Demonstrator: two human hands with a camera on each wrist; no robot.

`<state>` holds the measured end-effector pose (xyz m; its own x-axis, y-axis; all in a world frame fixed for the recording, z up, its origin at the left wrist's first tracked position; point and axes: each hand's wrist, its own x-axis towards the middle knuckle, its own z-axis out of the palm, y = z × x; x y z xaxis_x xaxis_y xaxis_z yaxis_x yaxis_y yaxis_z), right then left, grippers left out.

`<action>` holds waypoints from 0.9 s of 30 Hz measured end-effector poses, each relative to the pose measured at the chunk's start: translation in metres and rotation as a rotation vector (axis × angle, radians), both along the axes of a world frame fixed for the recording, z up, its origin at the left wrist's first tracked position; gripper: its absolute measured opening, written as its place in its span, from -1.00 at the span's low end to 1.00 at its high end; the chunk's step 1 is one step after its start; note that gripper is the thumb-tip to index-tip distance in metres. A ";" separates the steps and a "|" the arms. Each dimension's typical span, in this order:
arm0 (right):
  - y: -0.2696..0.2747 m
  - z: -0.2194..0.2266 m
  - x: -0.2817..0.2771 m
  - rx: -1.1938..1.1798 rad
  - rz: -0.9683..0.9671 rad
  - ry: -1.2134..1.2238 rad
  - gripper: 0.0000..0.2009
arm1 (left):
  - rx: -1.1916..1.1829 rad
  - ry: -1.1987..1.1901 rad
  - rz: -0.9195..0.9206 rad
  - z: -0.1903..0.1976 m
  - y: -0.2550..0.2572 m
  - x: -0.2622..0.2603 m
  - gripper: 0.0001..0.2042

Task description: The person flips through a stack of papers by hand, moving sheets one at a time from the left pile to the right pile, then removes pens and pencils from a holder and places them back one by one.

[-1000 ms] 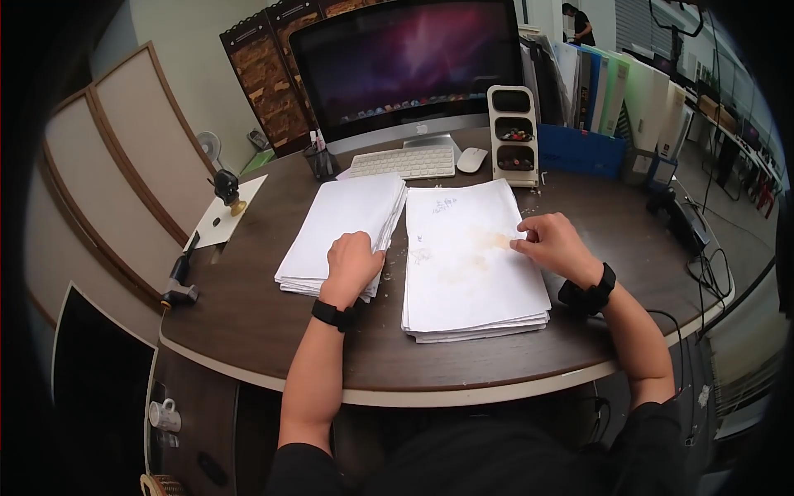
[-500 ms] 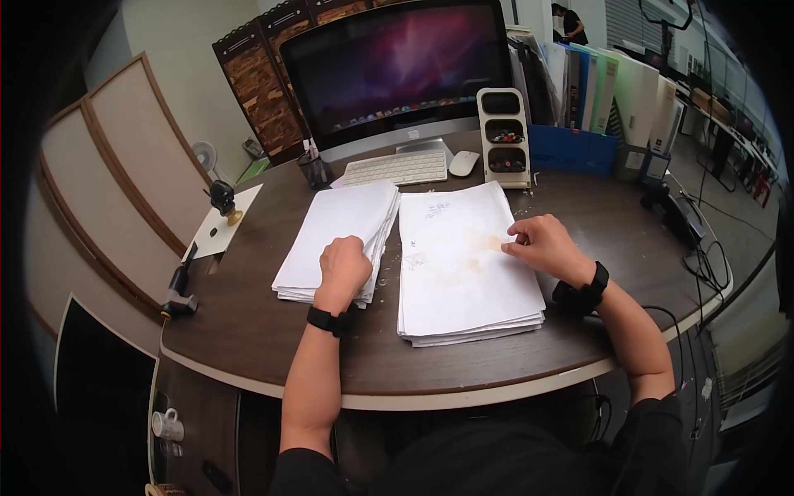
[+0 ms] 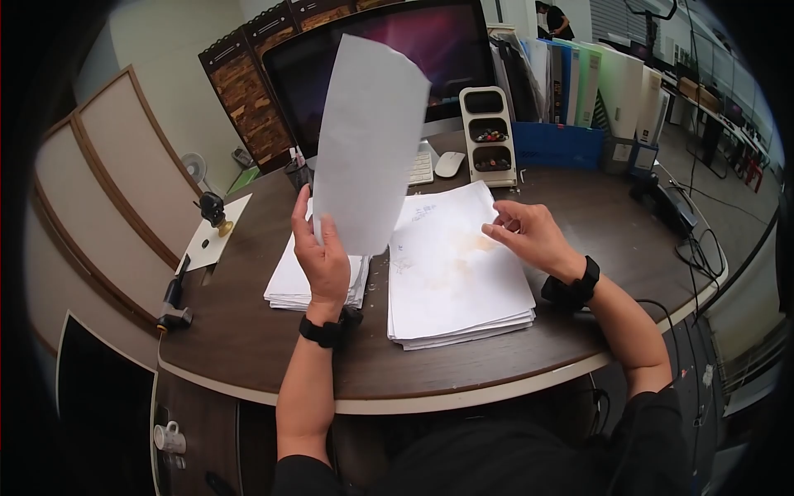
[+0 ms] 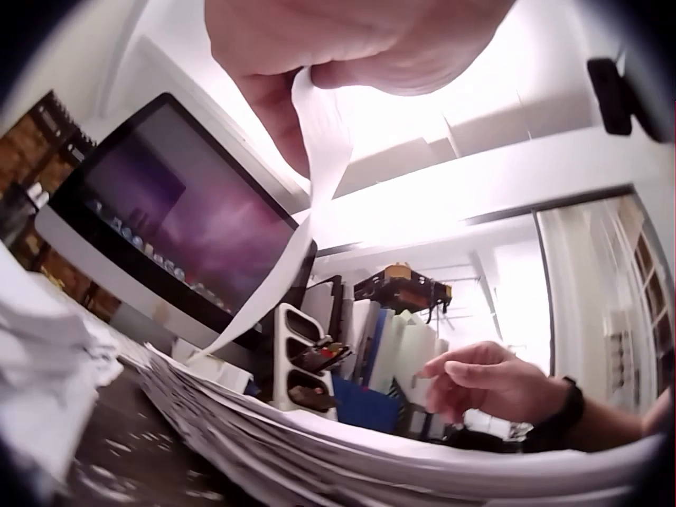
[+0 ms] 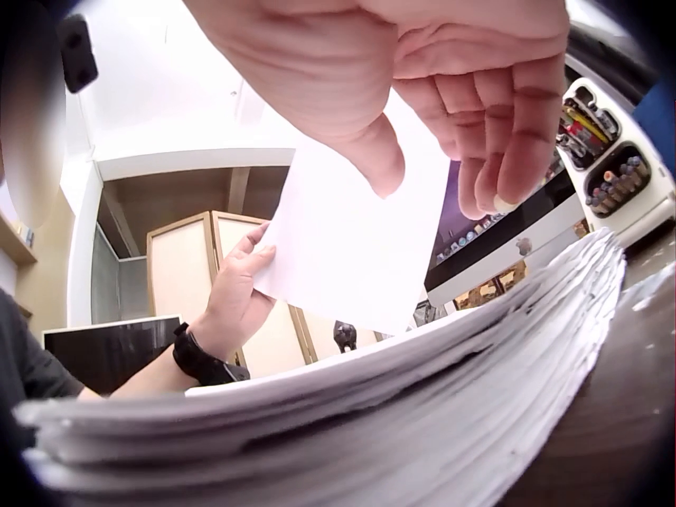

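Note:
My left hand (image 3: 324, 266) pinches a sheet of paper (image 3: 368, 149) between thumb and fingers by its left edge. The white sheet stands raised and slightly bowed in front of the monitor. Below that hand lies the left paper stack (image 3: 285, 285), partly hidden by the sheet and hand. My right hand (image 3: 539, 238) hovers by the right edge of the right paper stack (image 3: 463, 289), fingers loosely bent, nothing between them. In the right wrist view its thumb stands apart from the fingers. Faint handwriting and a yellowish stain mark that stack's top page.
Behind the papers stand a monitor (image 3: 451, 74), a keyboard (image 3: 422, 169), a mouse (image 3: 449, 164) and a holder with three compartments (image 3: 490, 136). Binders (image 3: 616, 91) line the back right. A desk phone (image 3: 666, 207) with coiled cables sits at the right edge.
My left hand has lifted a sheet from the left stack and turned it upright. My right hand stays by the right stack, with little movement. The head view has shifted slightly.

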<state>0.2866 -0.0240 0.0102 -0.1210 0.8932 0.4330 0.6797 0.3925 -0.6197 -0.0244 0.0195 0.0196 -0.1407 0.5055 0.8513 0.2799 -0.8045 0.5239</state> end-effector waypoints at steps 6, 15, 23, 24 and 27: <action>0.005 -0.009 0.001 -0.118 0.152 0.206 -0.11 | -0.263 -0.171 -0.407 -0.003 -0.011 0.017 -0.53; 0.010 -0.007 0.006 -0.390 0.202 0.584 -0.12 | -0.571 -0.071 -0.666 -0.003 -0.013 0.008 -0.72; 0.011 -0.005 0.007 -0.416 0.003 0.827 -0.41 | -0.921 0.421 -0.710 -0.007 -0.002 -0.004 -0.87; 0.014 -0.010 0.010 -0.392 0.035 0.846 -0.44 | -0.955 0.512 -0.723 -0.007 0.001 -0.007 -0.85; 0.013 -0.008 0.015 -0.414 0.062 0.748 -0.52 | -0.930 0.420 -0.729 -0.002 -0.005 -0.004 -0.81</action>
<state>0.3011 -0.0110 0.0026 0.0128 0.9982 0.0588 0.0196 0.0585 -0.9981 -0.0283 0.0144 0.0178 0.6195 0.7838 0.0421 0.2087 -0.2162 0.9538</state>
